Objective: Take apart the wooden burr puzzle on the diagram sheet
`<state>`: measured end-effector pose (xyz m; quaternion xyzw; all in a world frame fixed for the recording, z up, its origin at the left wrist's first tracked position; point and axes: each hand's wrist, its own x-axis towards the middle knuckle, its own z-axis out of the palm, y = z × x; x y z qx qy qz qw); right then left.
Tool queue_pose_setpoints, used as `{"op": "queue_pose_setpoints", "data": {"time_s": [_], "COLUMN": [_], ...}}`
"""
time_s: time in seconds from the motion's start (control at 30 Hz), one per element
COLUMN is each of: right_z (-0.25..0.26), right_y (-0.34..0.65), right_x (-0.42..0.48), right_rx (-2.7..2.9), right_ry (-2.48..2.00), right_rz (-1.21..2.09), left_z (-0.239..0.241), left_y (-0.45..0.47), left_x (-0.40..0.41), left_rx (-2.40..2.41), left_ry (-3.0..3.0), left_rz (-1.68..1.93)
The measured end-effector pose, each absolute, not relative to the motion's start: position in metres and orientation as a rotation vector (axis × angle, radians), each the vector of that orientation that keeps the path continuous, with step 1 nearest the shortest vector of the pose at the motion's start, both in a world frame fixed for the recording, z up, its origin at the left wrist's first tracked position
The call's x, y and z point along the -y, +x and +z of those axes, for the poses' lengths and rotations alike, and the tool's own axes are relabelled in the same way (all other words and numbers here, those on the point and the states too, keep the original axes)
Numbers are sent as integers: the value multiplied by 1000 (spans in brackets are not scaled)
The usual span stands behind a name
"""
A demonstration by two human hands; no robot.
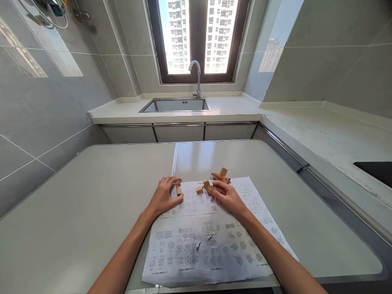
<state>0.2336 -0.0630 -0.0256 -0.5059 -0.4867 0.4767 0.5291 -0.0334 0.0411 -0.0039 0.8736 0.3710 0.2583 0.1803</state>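
Between the thumb and fingers of my left hand [167,193] is a notched wooden puzzle piece [179,189], at the left upper edge of the printed sheet. My right hand [225,195] pinches another wooden puzzle piece [208,185], which shows notches and lies tilted over the paper. A small wooden block end [199,190] sticks out to its left; whether it is a separate piece I cannot tell. Just beyond my right fingers, several wooden pieces [221,175] lie in a loose pile. Under both hands spreads the instruction sheet [190,224], covered in small line drawings and torn in two spots.
The sheet rests on a pale table [92,212] with a seam running away from me. Beyond it stand a counter with a sink [179,105], a faucet [198,77] and a window. Another counter [337,130] runs along the right, with a tiled wall at the left.
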Motion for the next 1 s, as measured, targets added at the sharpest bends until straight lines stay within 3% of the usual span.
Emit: {"op": "queue_pose_setpoints", "data": {"time_s": [0.57, 1.0], "right_z": [-24, -29], "right_y": [217, 218], "right_x": [68, 68], "right_rx": [1234, 1160], "right_ry": [-1041, -927], "right_rz": [1283, 1477], "left_z": [1, -3], "left_y": [-3, -4], "left_x": [0, -1], "left_rx": [-668, -721], "left_ry": [2573, 2550], "left_rz": [838, 953]}}
